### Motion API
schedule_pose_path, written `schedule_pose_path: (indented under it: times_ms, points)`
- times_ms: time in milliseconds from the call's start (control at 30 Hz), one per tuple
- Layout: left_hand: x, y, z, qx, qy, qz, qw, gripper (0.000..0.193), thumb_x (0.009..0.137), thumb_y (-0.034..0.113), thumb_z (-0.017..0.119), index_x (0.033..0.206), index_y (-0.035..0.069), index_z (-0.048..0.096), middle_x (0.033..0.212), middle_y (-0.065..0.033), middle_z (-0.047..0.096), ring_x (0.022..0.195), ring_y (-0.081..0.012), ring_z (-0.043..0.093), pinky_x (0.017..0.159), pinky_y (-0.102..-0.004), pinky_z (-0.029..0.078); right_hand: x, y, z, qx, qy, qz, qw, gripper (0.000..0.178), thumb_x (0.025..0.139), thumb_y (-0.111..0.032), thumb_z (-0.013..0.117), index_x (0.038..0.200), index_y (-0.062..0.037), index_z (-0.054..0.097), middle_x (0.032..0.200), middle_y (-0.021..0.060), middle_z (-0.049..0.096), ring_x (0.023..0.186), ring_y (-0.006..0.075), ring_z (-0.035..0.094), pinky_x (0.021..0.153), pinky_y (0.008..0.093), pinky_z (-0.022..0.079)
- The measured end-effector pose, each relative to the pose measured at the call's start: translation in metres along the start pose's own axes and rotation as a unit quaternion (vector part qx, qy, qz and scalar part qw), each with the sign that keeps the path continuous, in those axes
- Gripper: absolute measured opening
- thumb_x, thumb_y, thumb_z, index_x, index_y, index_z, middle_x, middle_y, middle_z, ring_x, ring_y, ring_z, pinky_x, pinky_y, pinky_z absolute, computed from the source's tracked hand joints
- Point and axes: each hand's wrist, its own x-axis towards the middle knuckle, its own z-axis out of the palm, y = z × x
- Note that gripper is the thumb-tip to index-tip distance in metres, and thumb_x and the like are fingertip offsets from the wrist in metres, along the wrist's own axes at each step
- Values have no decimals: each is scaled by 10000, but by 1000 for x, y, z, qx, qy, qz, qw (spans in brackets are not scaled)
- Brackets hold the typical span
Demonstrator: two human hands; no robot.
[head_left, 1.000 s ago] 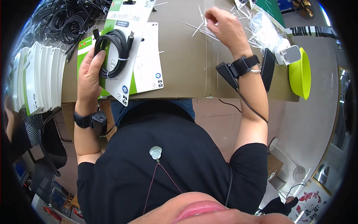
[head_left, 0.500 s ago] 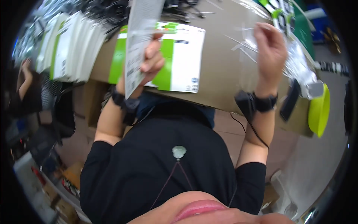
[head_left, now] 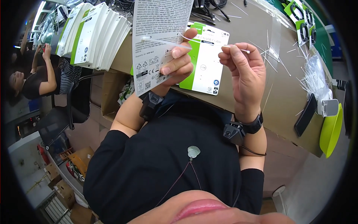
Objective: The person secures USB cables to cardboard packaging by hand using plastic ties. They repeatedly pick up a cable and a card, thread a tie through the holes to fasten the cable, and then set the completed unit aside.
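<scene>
Card point(head_left: 154, 56) now turned back-out above the bench's point(head_left: 283, 104) near edge, left hand point(head_left: 179, 64) closed on its right side; right hand point(head_left: 245, 72), drawn in, pinches a tie point(head_left: 247, 52) thumb-to-finger, bringing it near the card.

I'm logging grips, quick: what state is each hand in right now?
Left hand: closed, holding the printed card.
Right hand: closed, pinching a thin white tie.
</scene>
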Motion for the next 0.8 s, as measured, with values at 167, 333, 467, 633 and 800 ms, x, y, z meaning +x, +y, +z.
schedule_pose_path:
  times_ms: [167, 333, 467, 633, 800]
  points:
    - [1, -2, 1, 13, -11, 2, 1000, 627, 950, 400, 414, 1359, -57, 281, 979, -113, 613, 550, -125, 606, 505, -219, 374, 2, 4, -2, 20, 21, 28, 999, 145, 907, -89, 567, 1026, -9, 546, 932, 127, 651, 828, 178, 646, 752, 281, 527]
    - [-1, -4, 0, 14, -13, 7, 1000, 668, 945, 438, 398, 1364, -66, 269, 1012, -132, 609, 553, -128, 613, 495, -218, 367, 2, 7, -3, 32, 40, 39, 998, 153, 908, -96, 568, 1033, -10, 546, 941, 129, 650, 833, 180, 646, 748, 279, 527]
    - [-1, -4, 1, 34, 0, 9, 999, 670, 949, 436, 383, 1367, -74, 261, 1028, -146, 607, 551, -137, 618, 479, -224, 364, 2, 6, -2, 39, 53, 17, 998, 157, 909, -96, 566, 1037, -8, 543, 944, 133, 650, 835, 184, 647, 753, 281, 528]
    - [1, -6, -1, 44, -2, 10, 999, 662, 954, 417, 372, 1371, -81, 247, 1077, -174, 604, 544, -150, 620, 452, -236, 360, 1, 9, 0, 45, 50, 21, 998, 160, 910, -94, 563, 1041, -5, 539, 945, 138, 650, 842, 187, 647, 762, 285, 529]
    - [0, -7, 1, 49, 6, 15, 999, 654, 958, 405, 358, 1375, -84, 238, 1108, -194, 601, 542, -154, 620, 453, -234, 366, 0, 9, 0, 40, 51, 7, 998, 158, 911, -90, 559, 1039, 1, 537, 945, 141, 650, 847, 190, 648, 773, 291, 530]
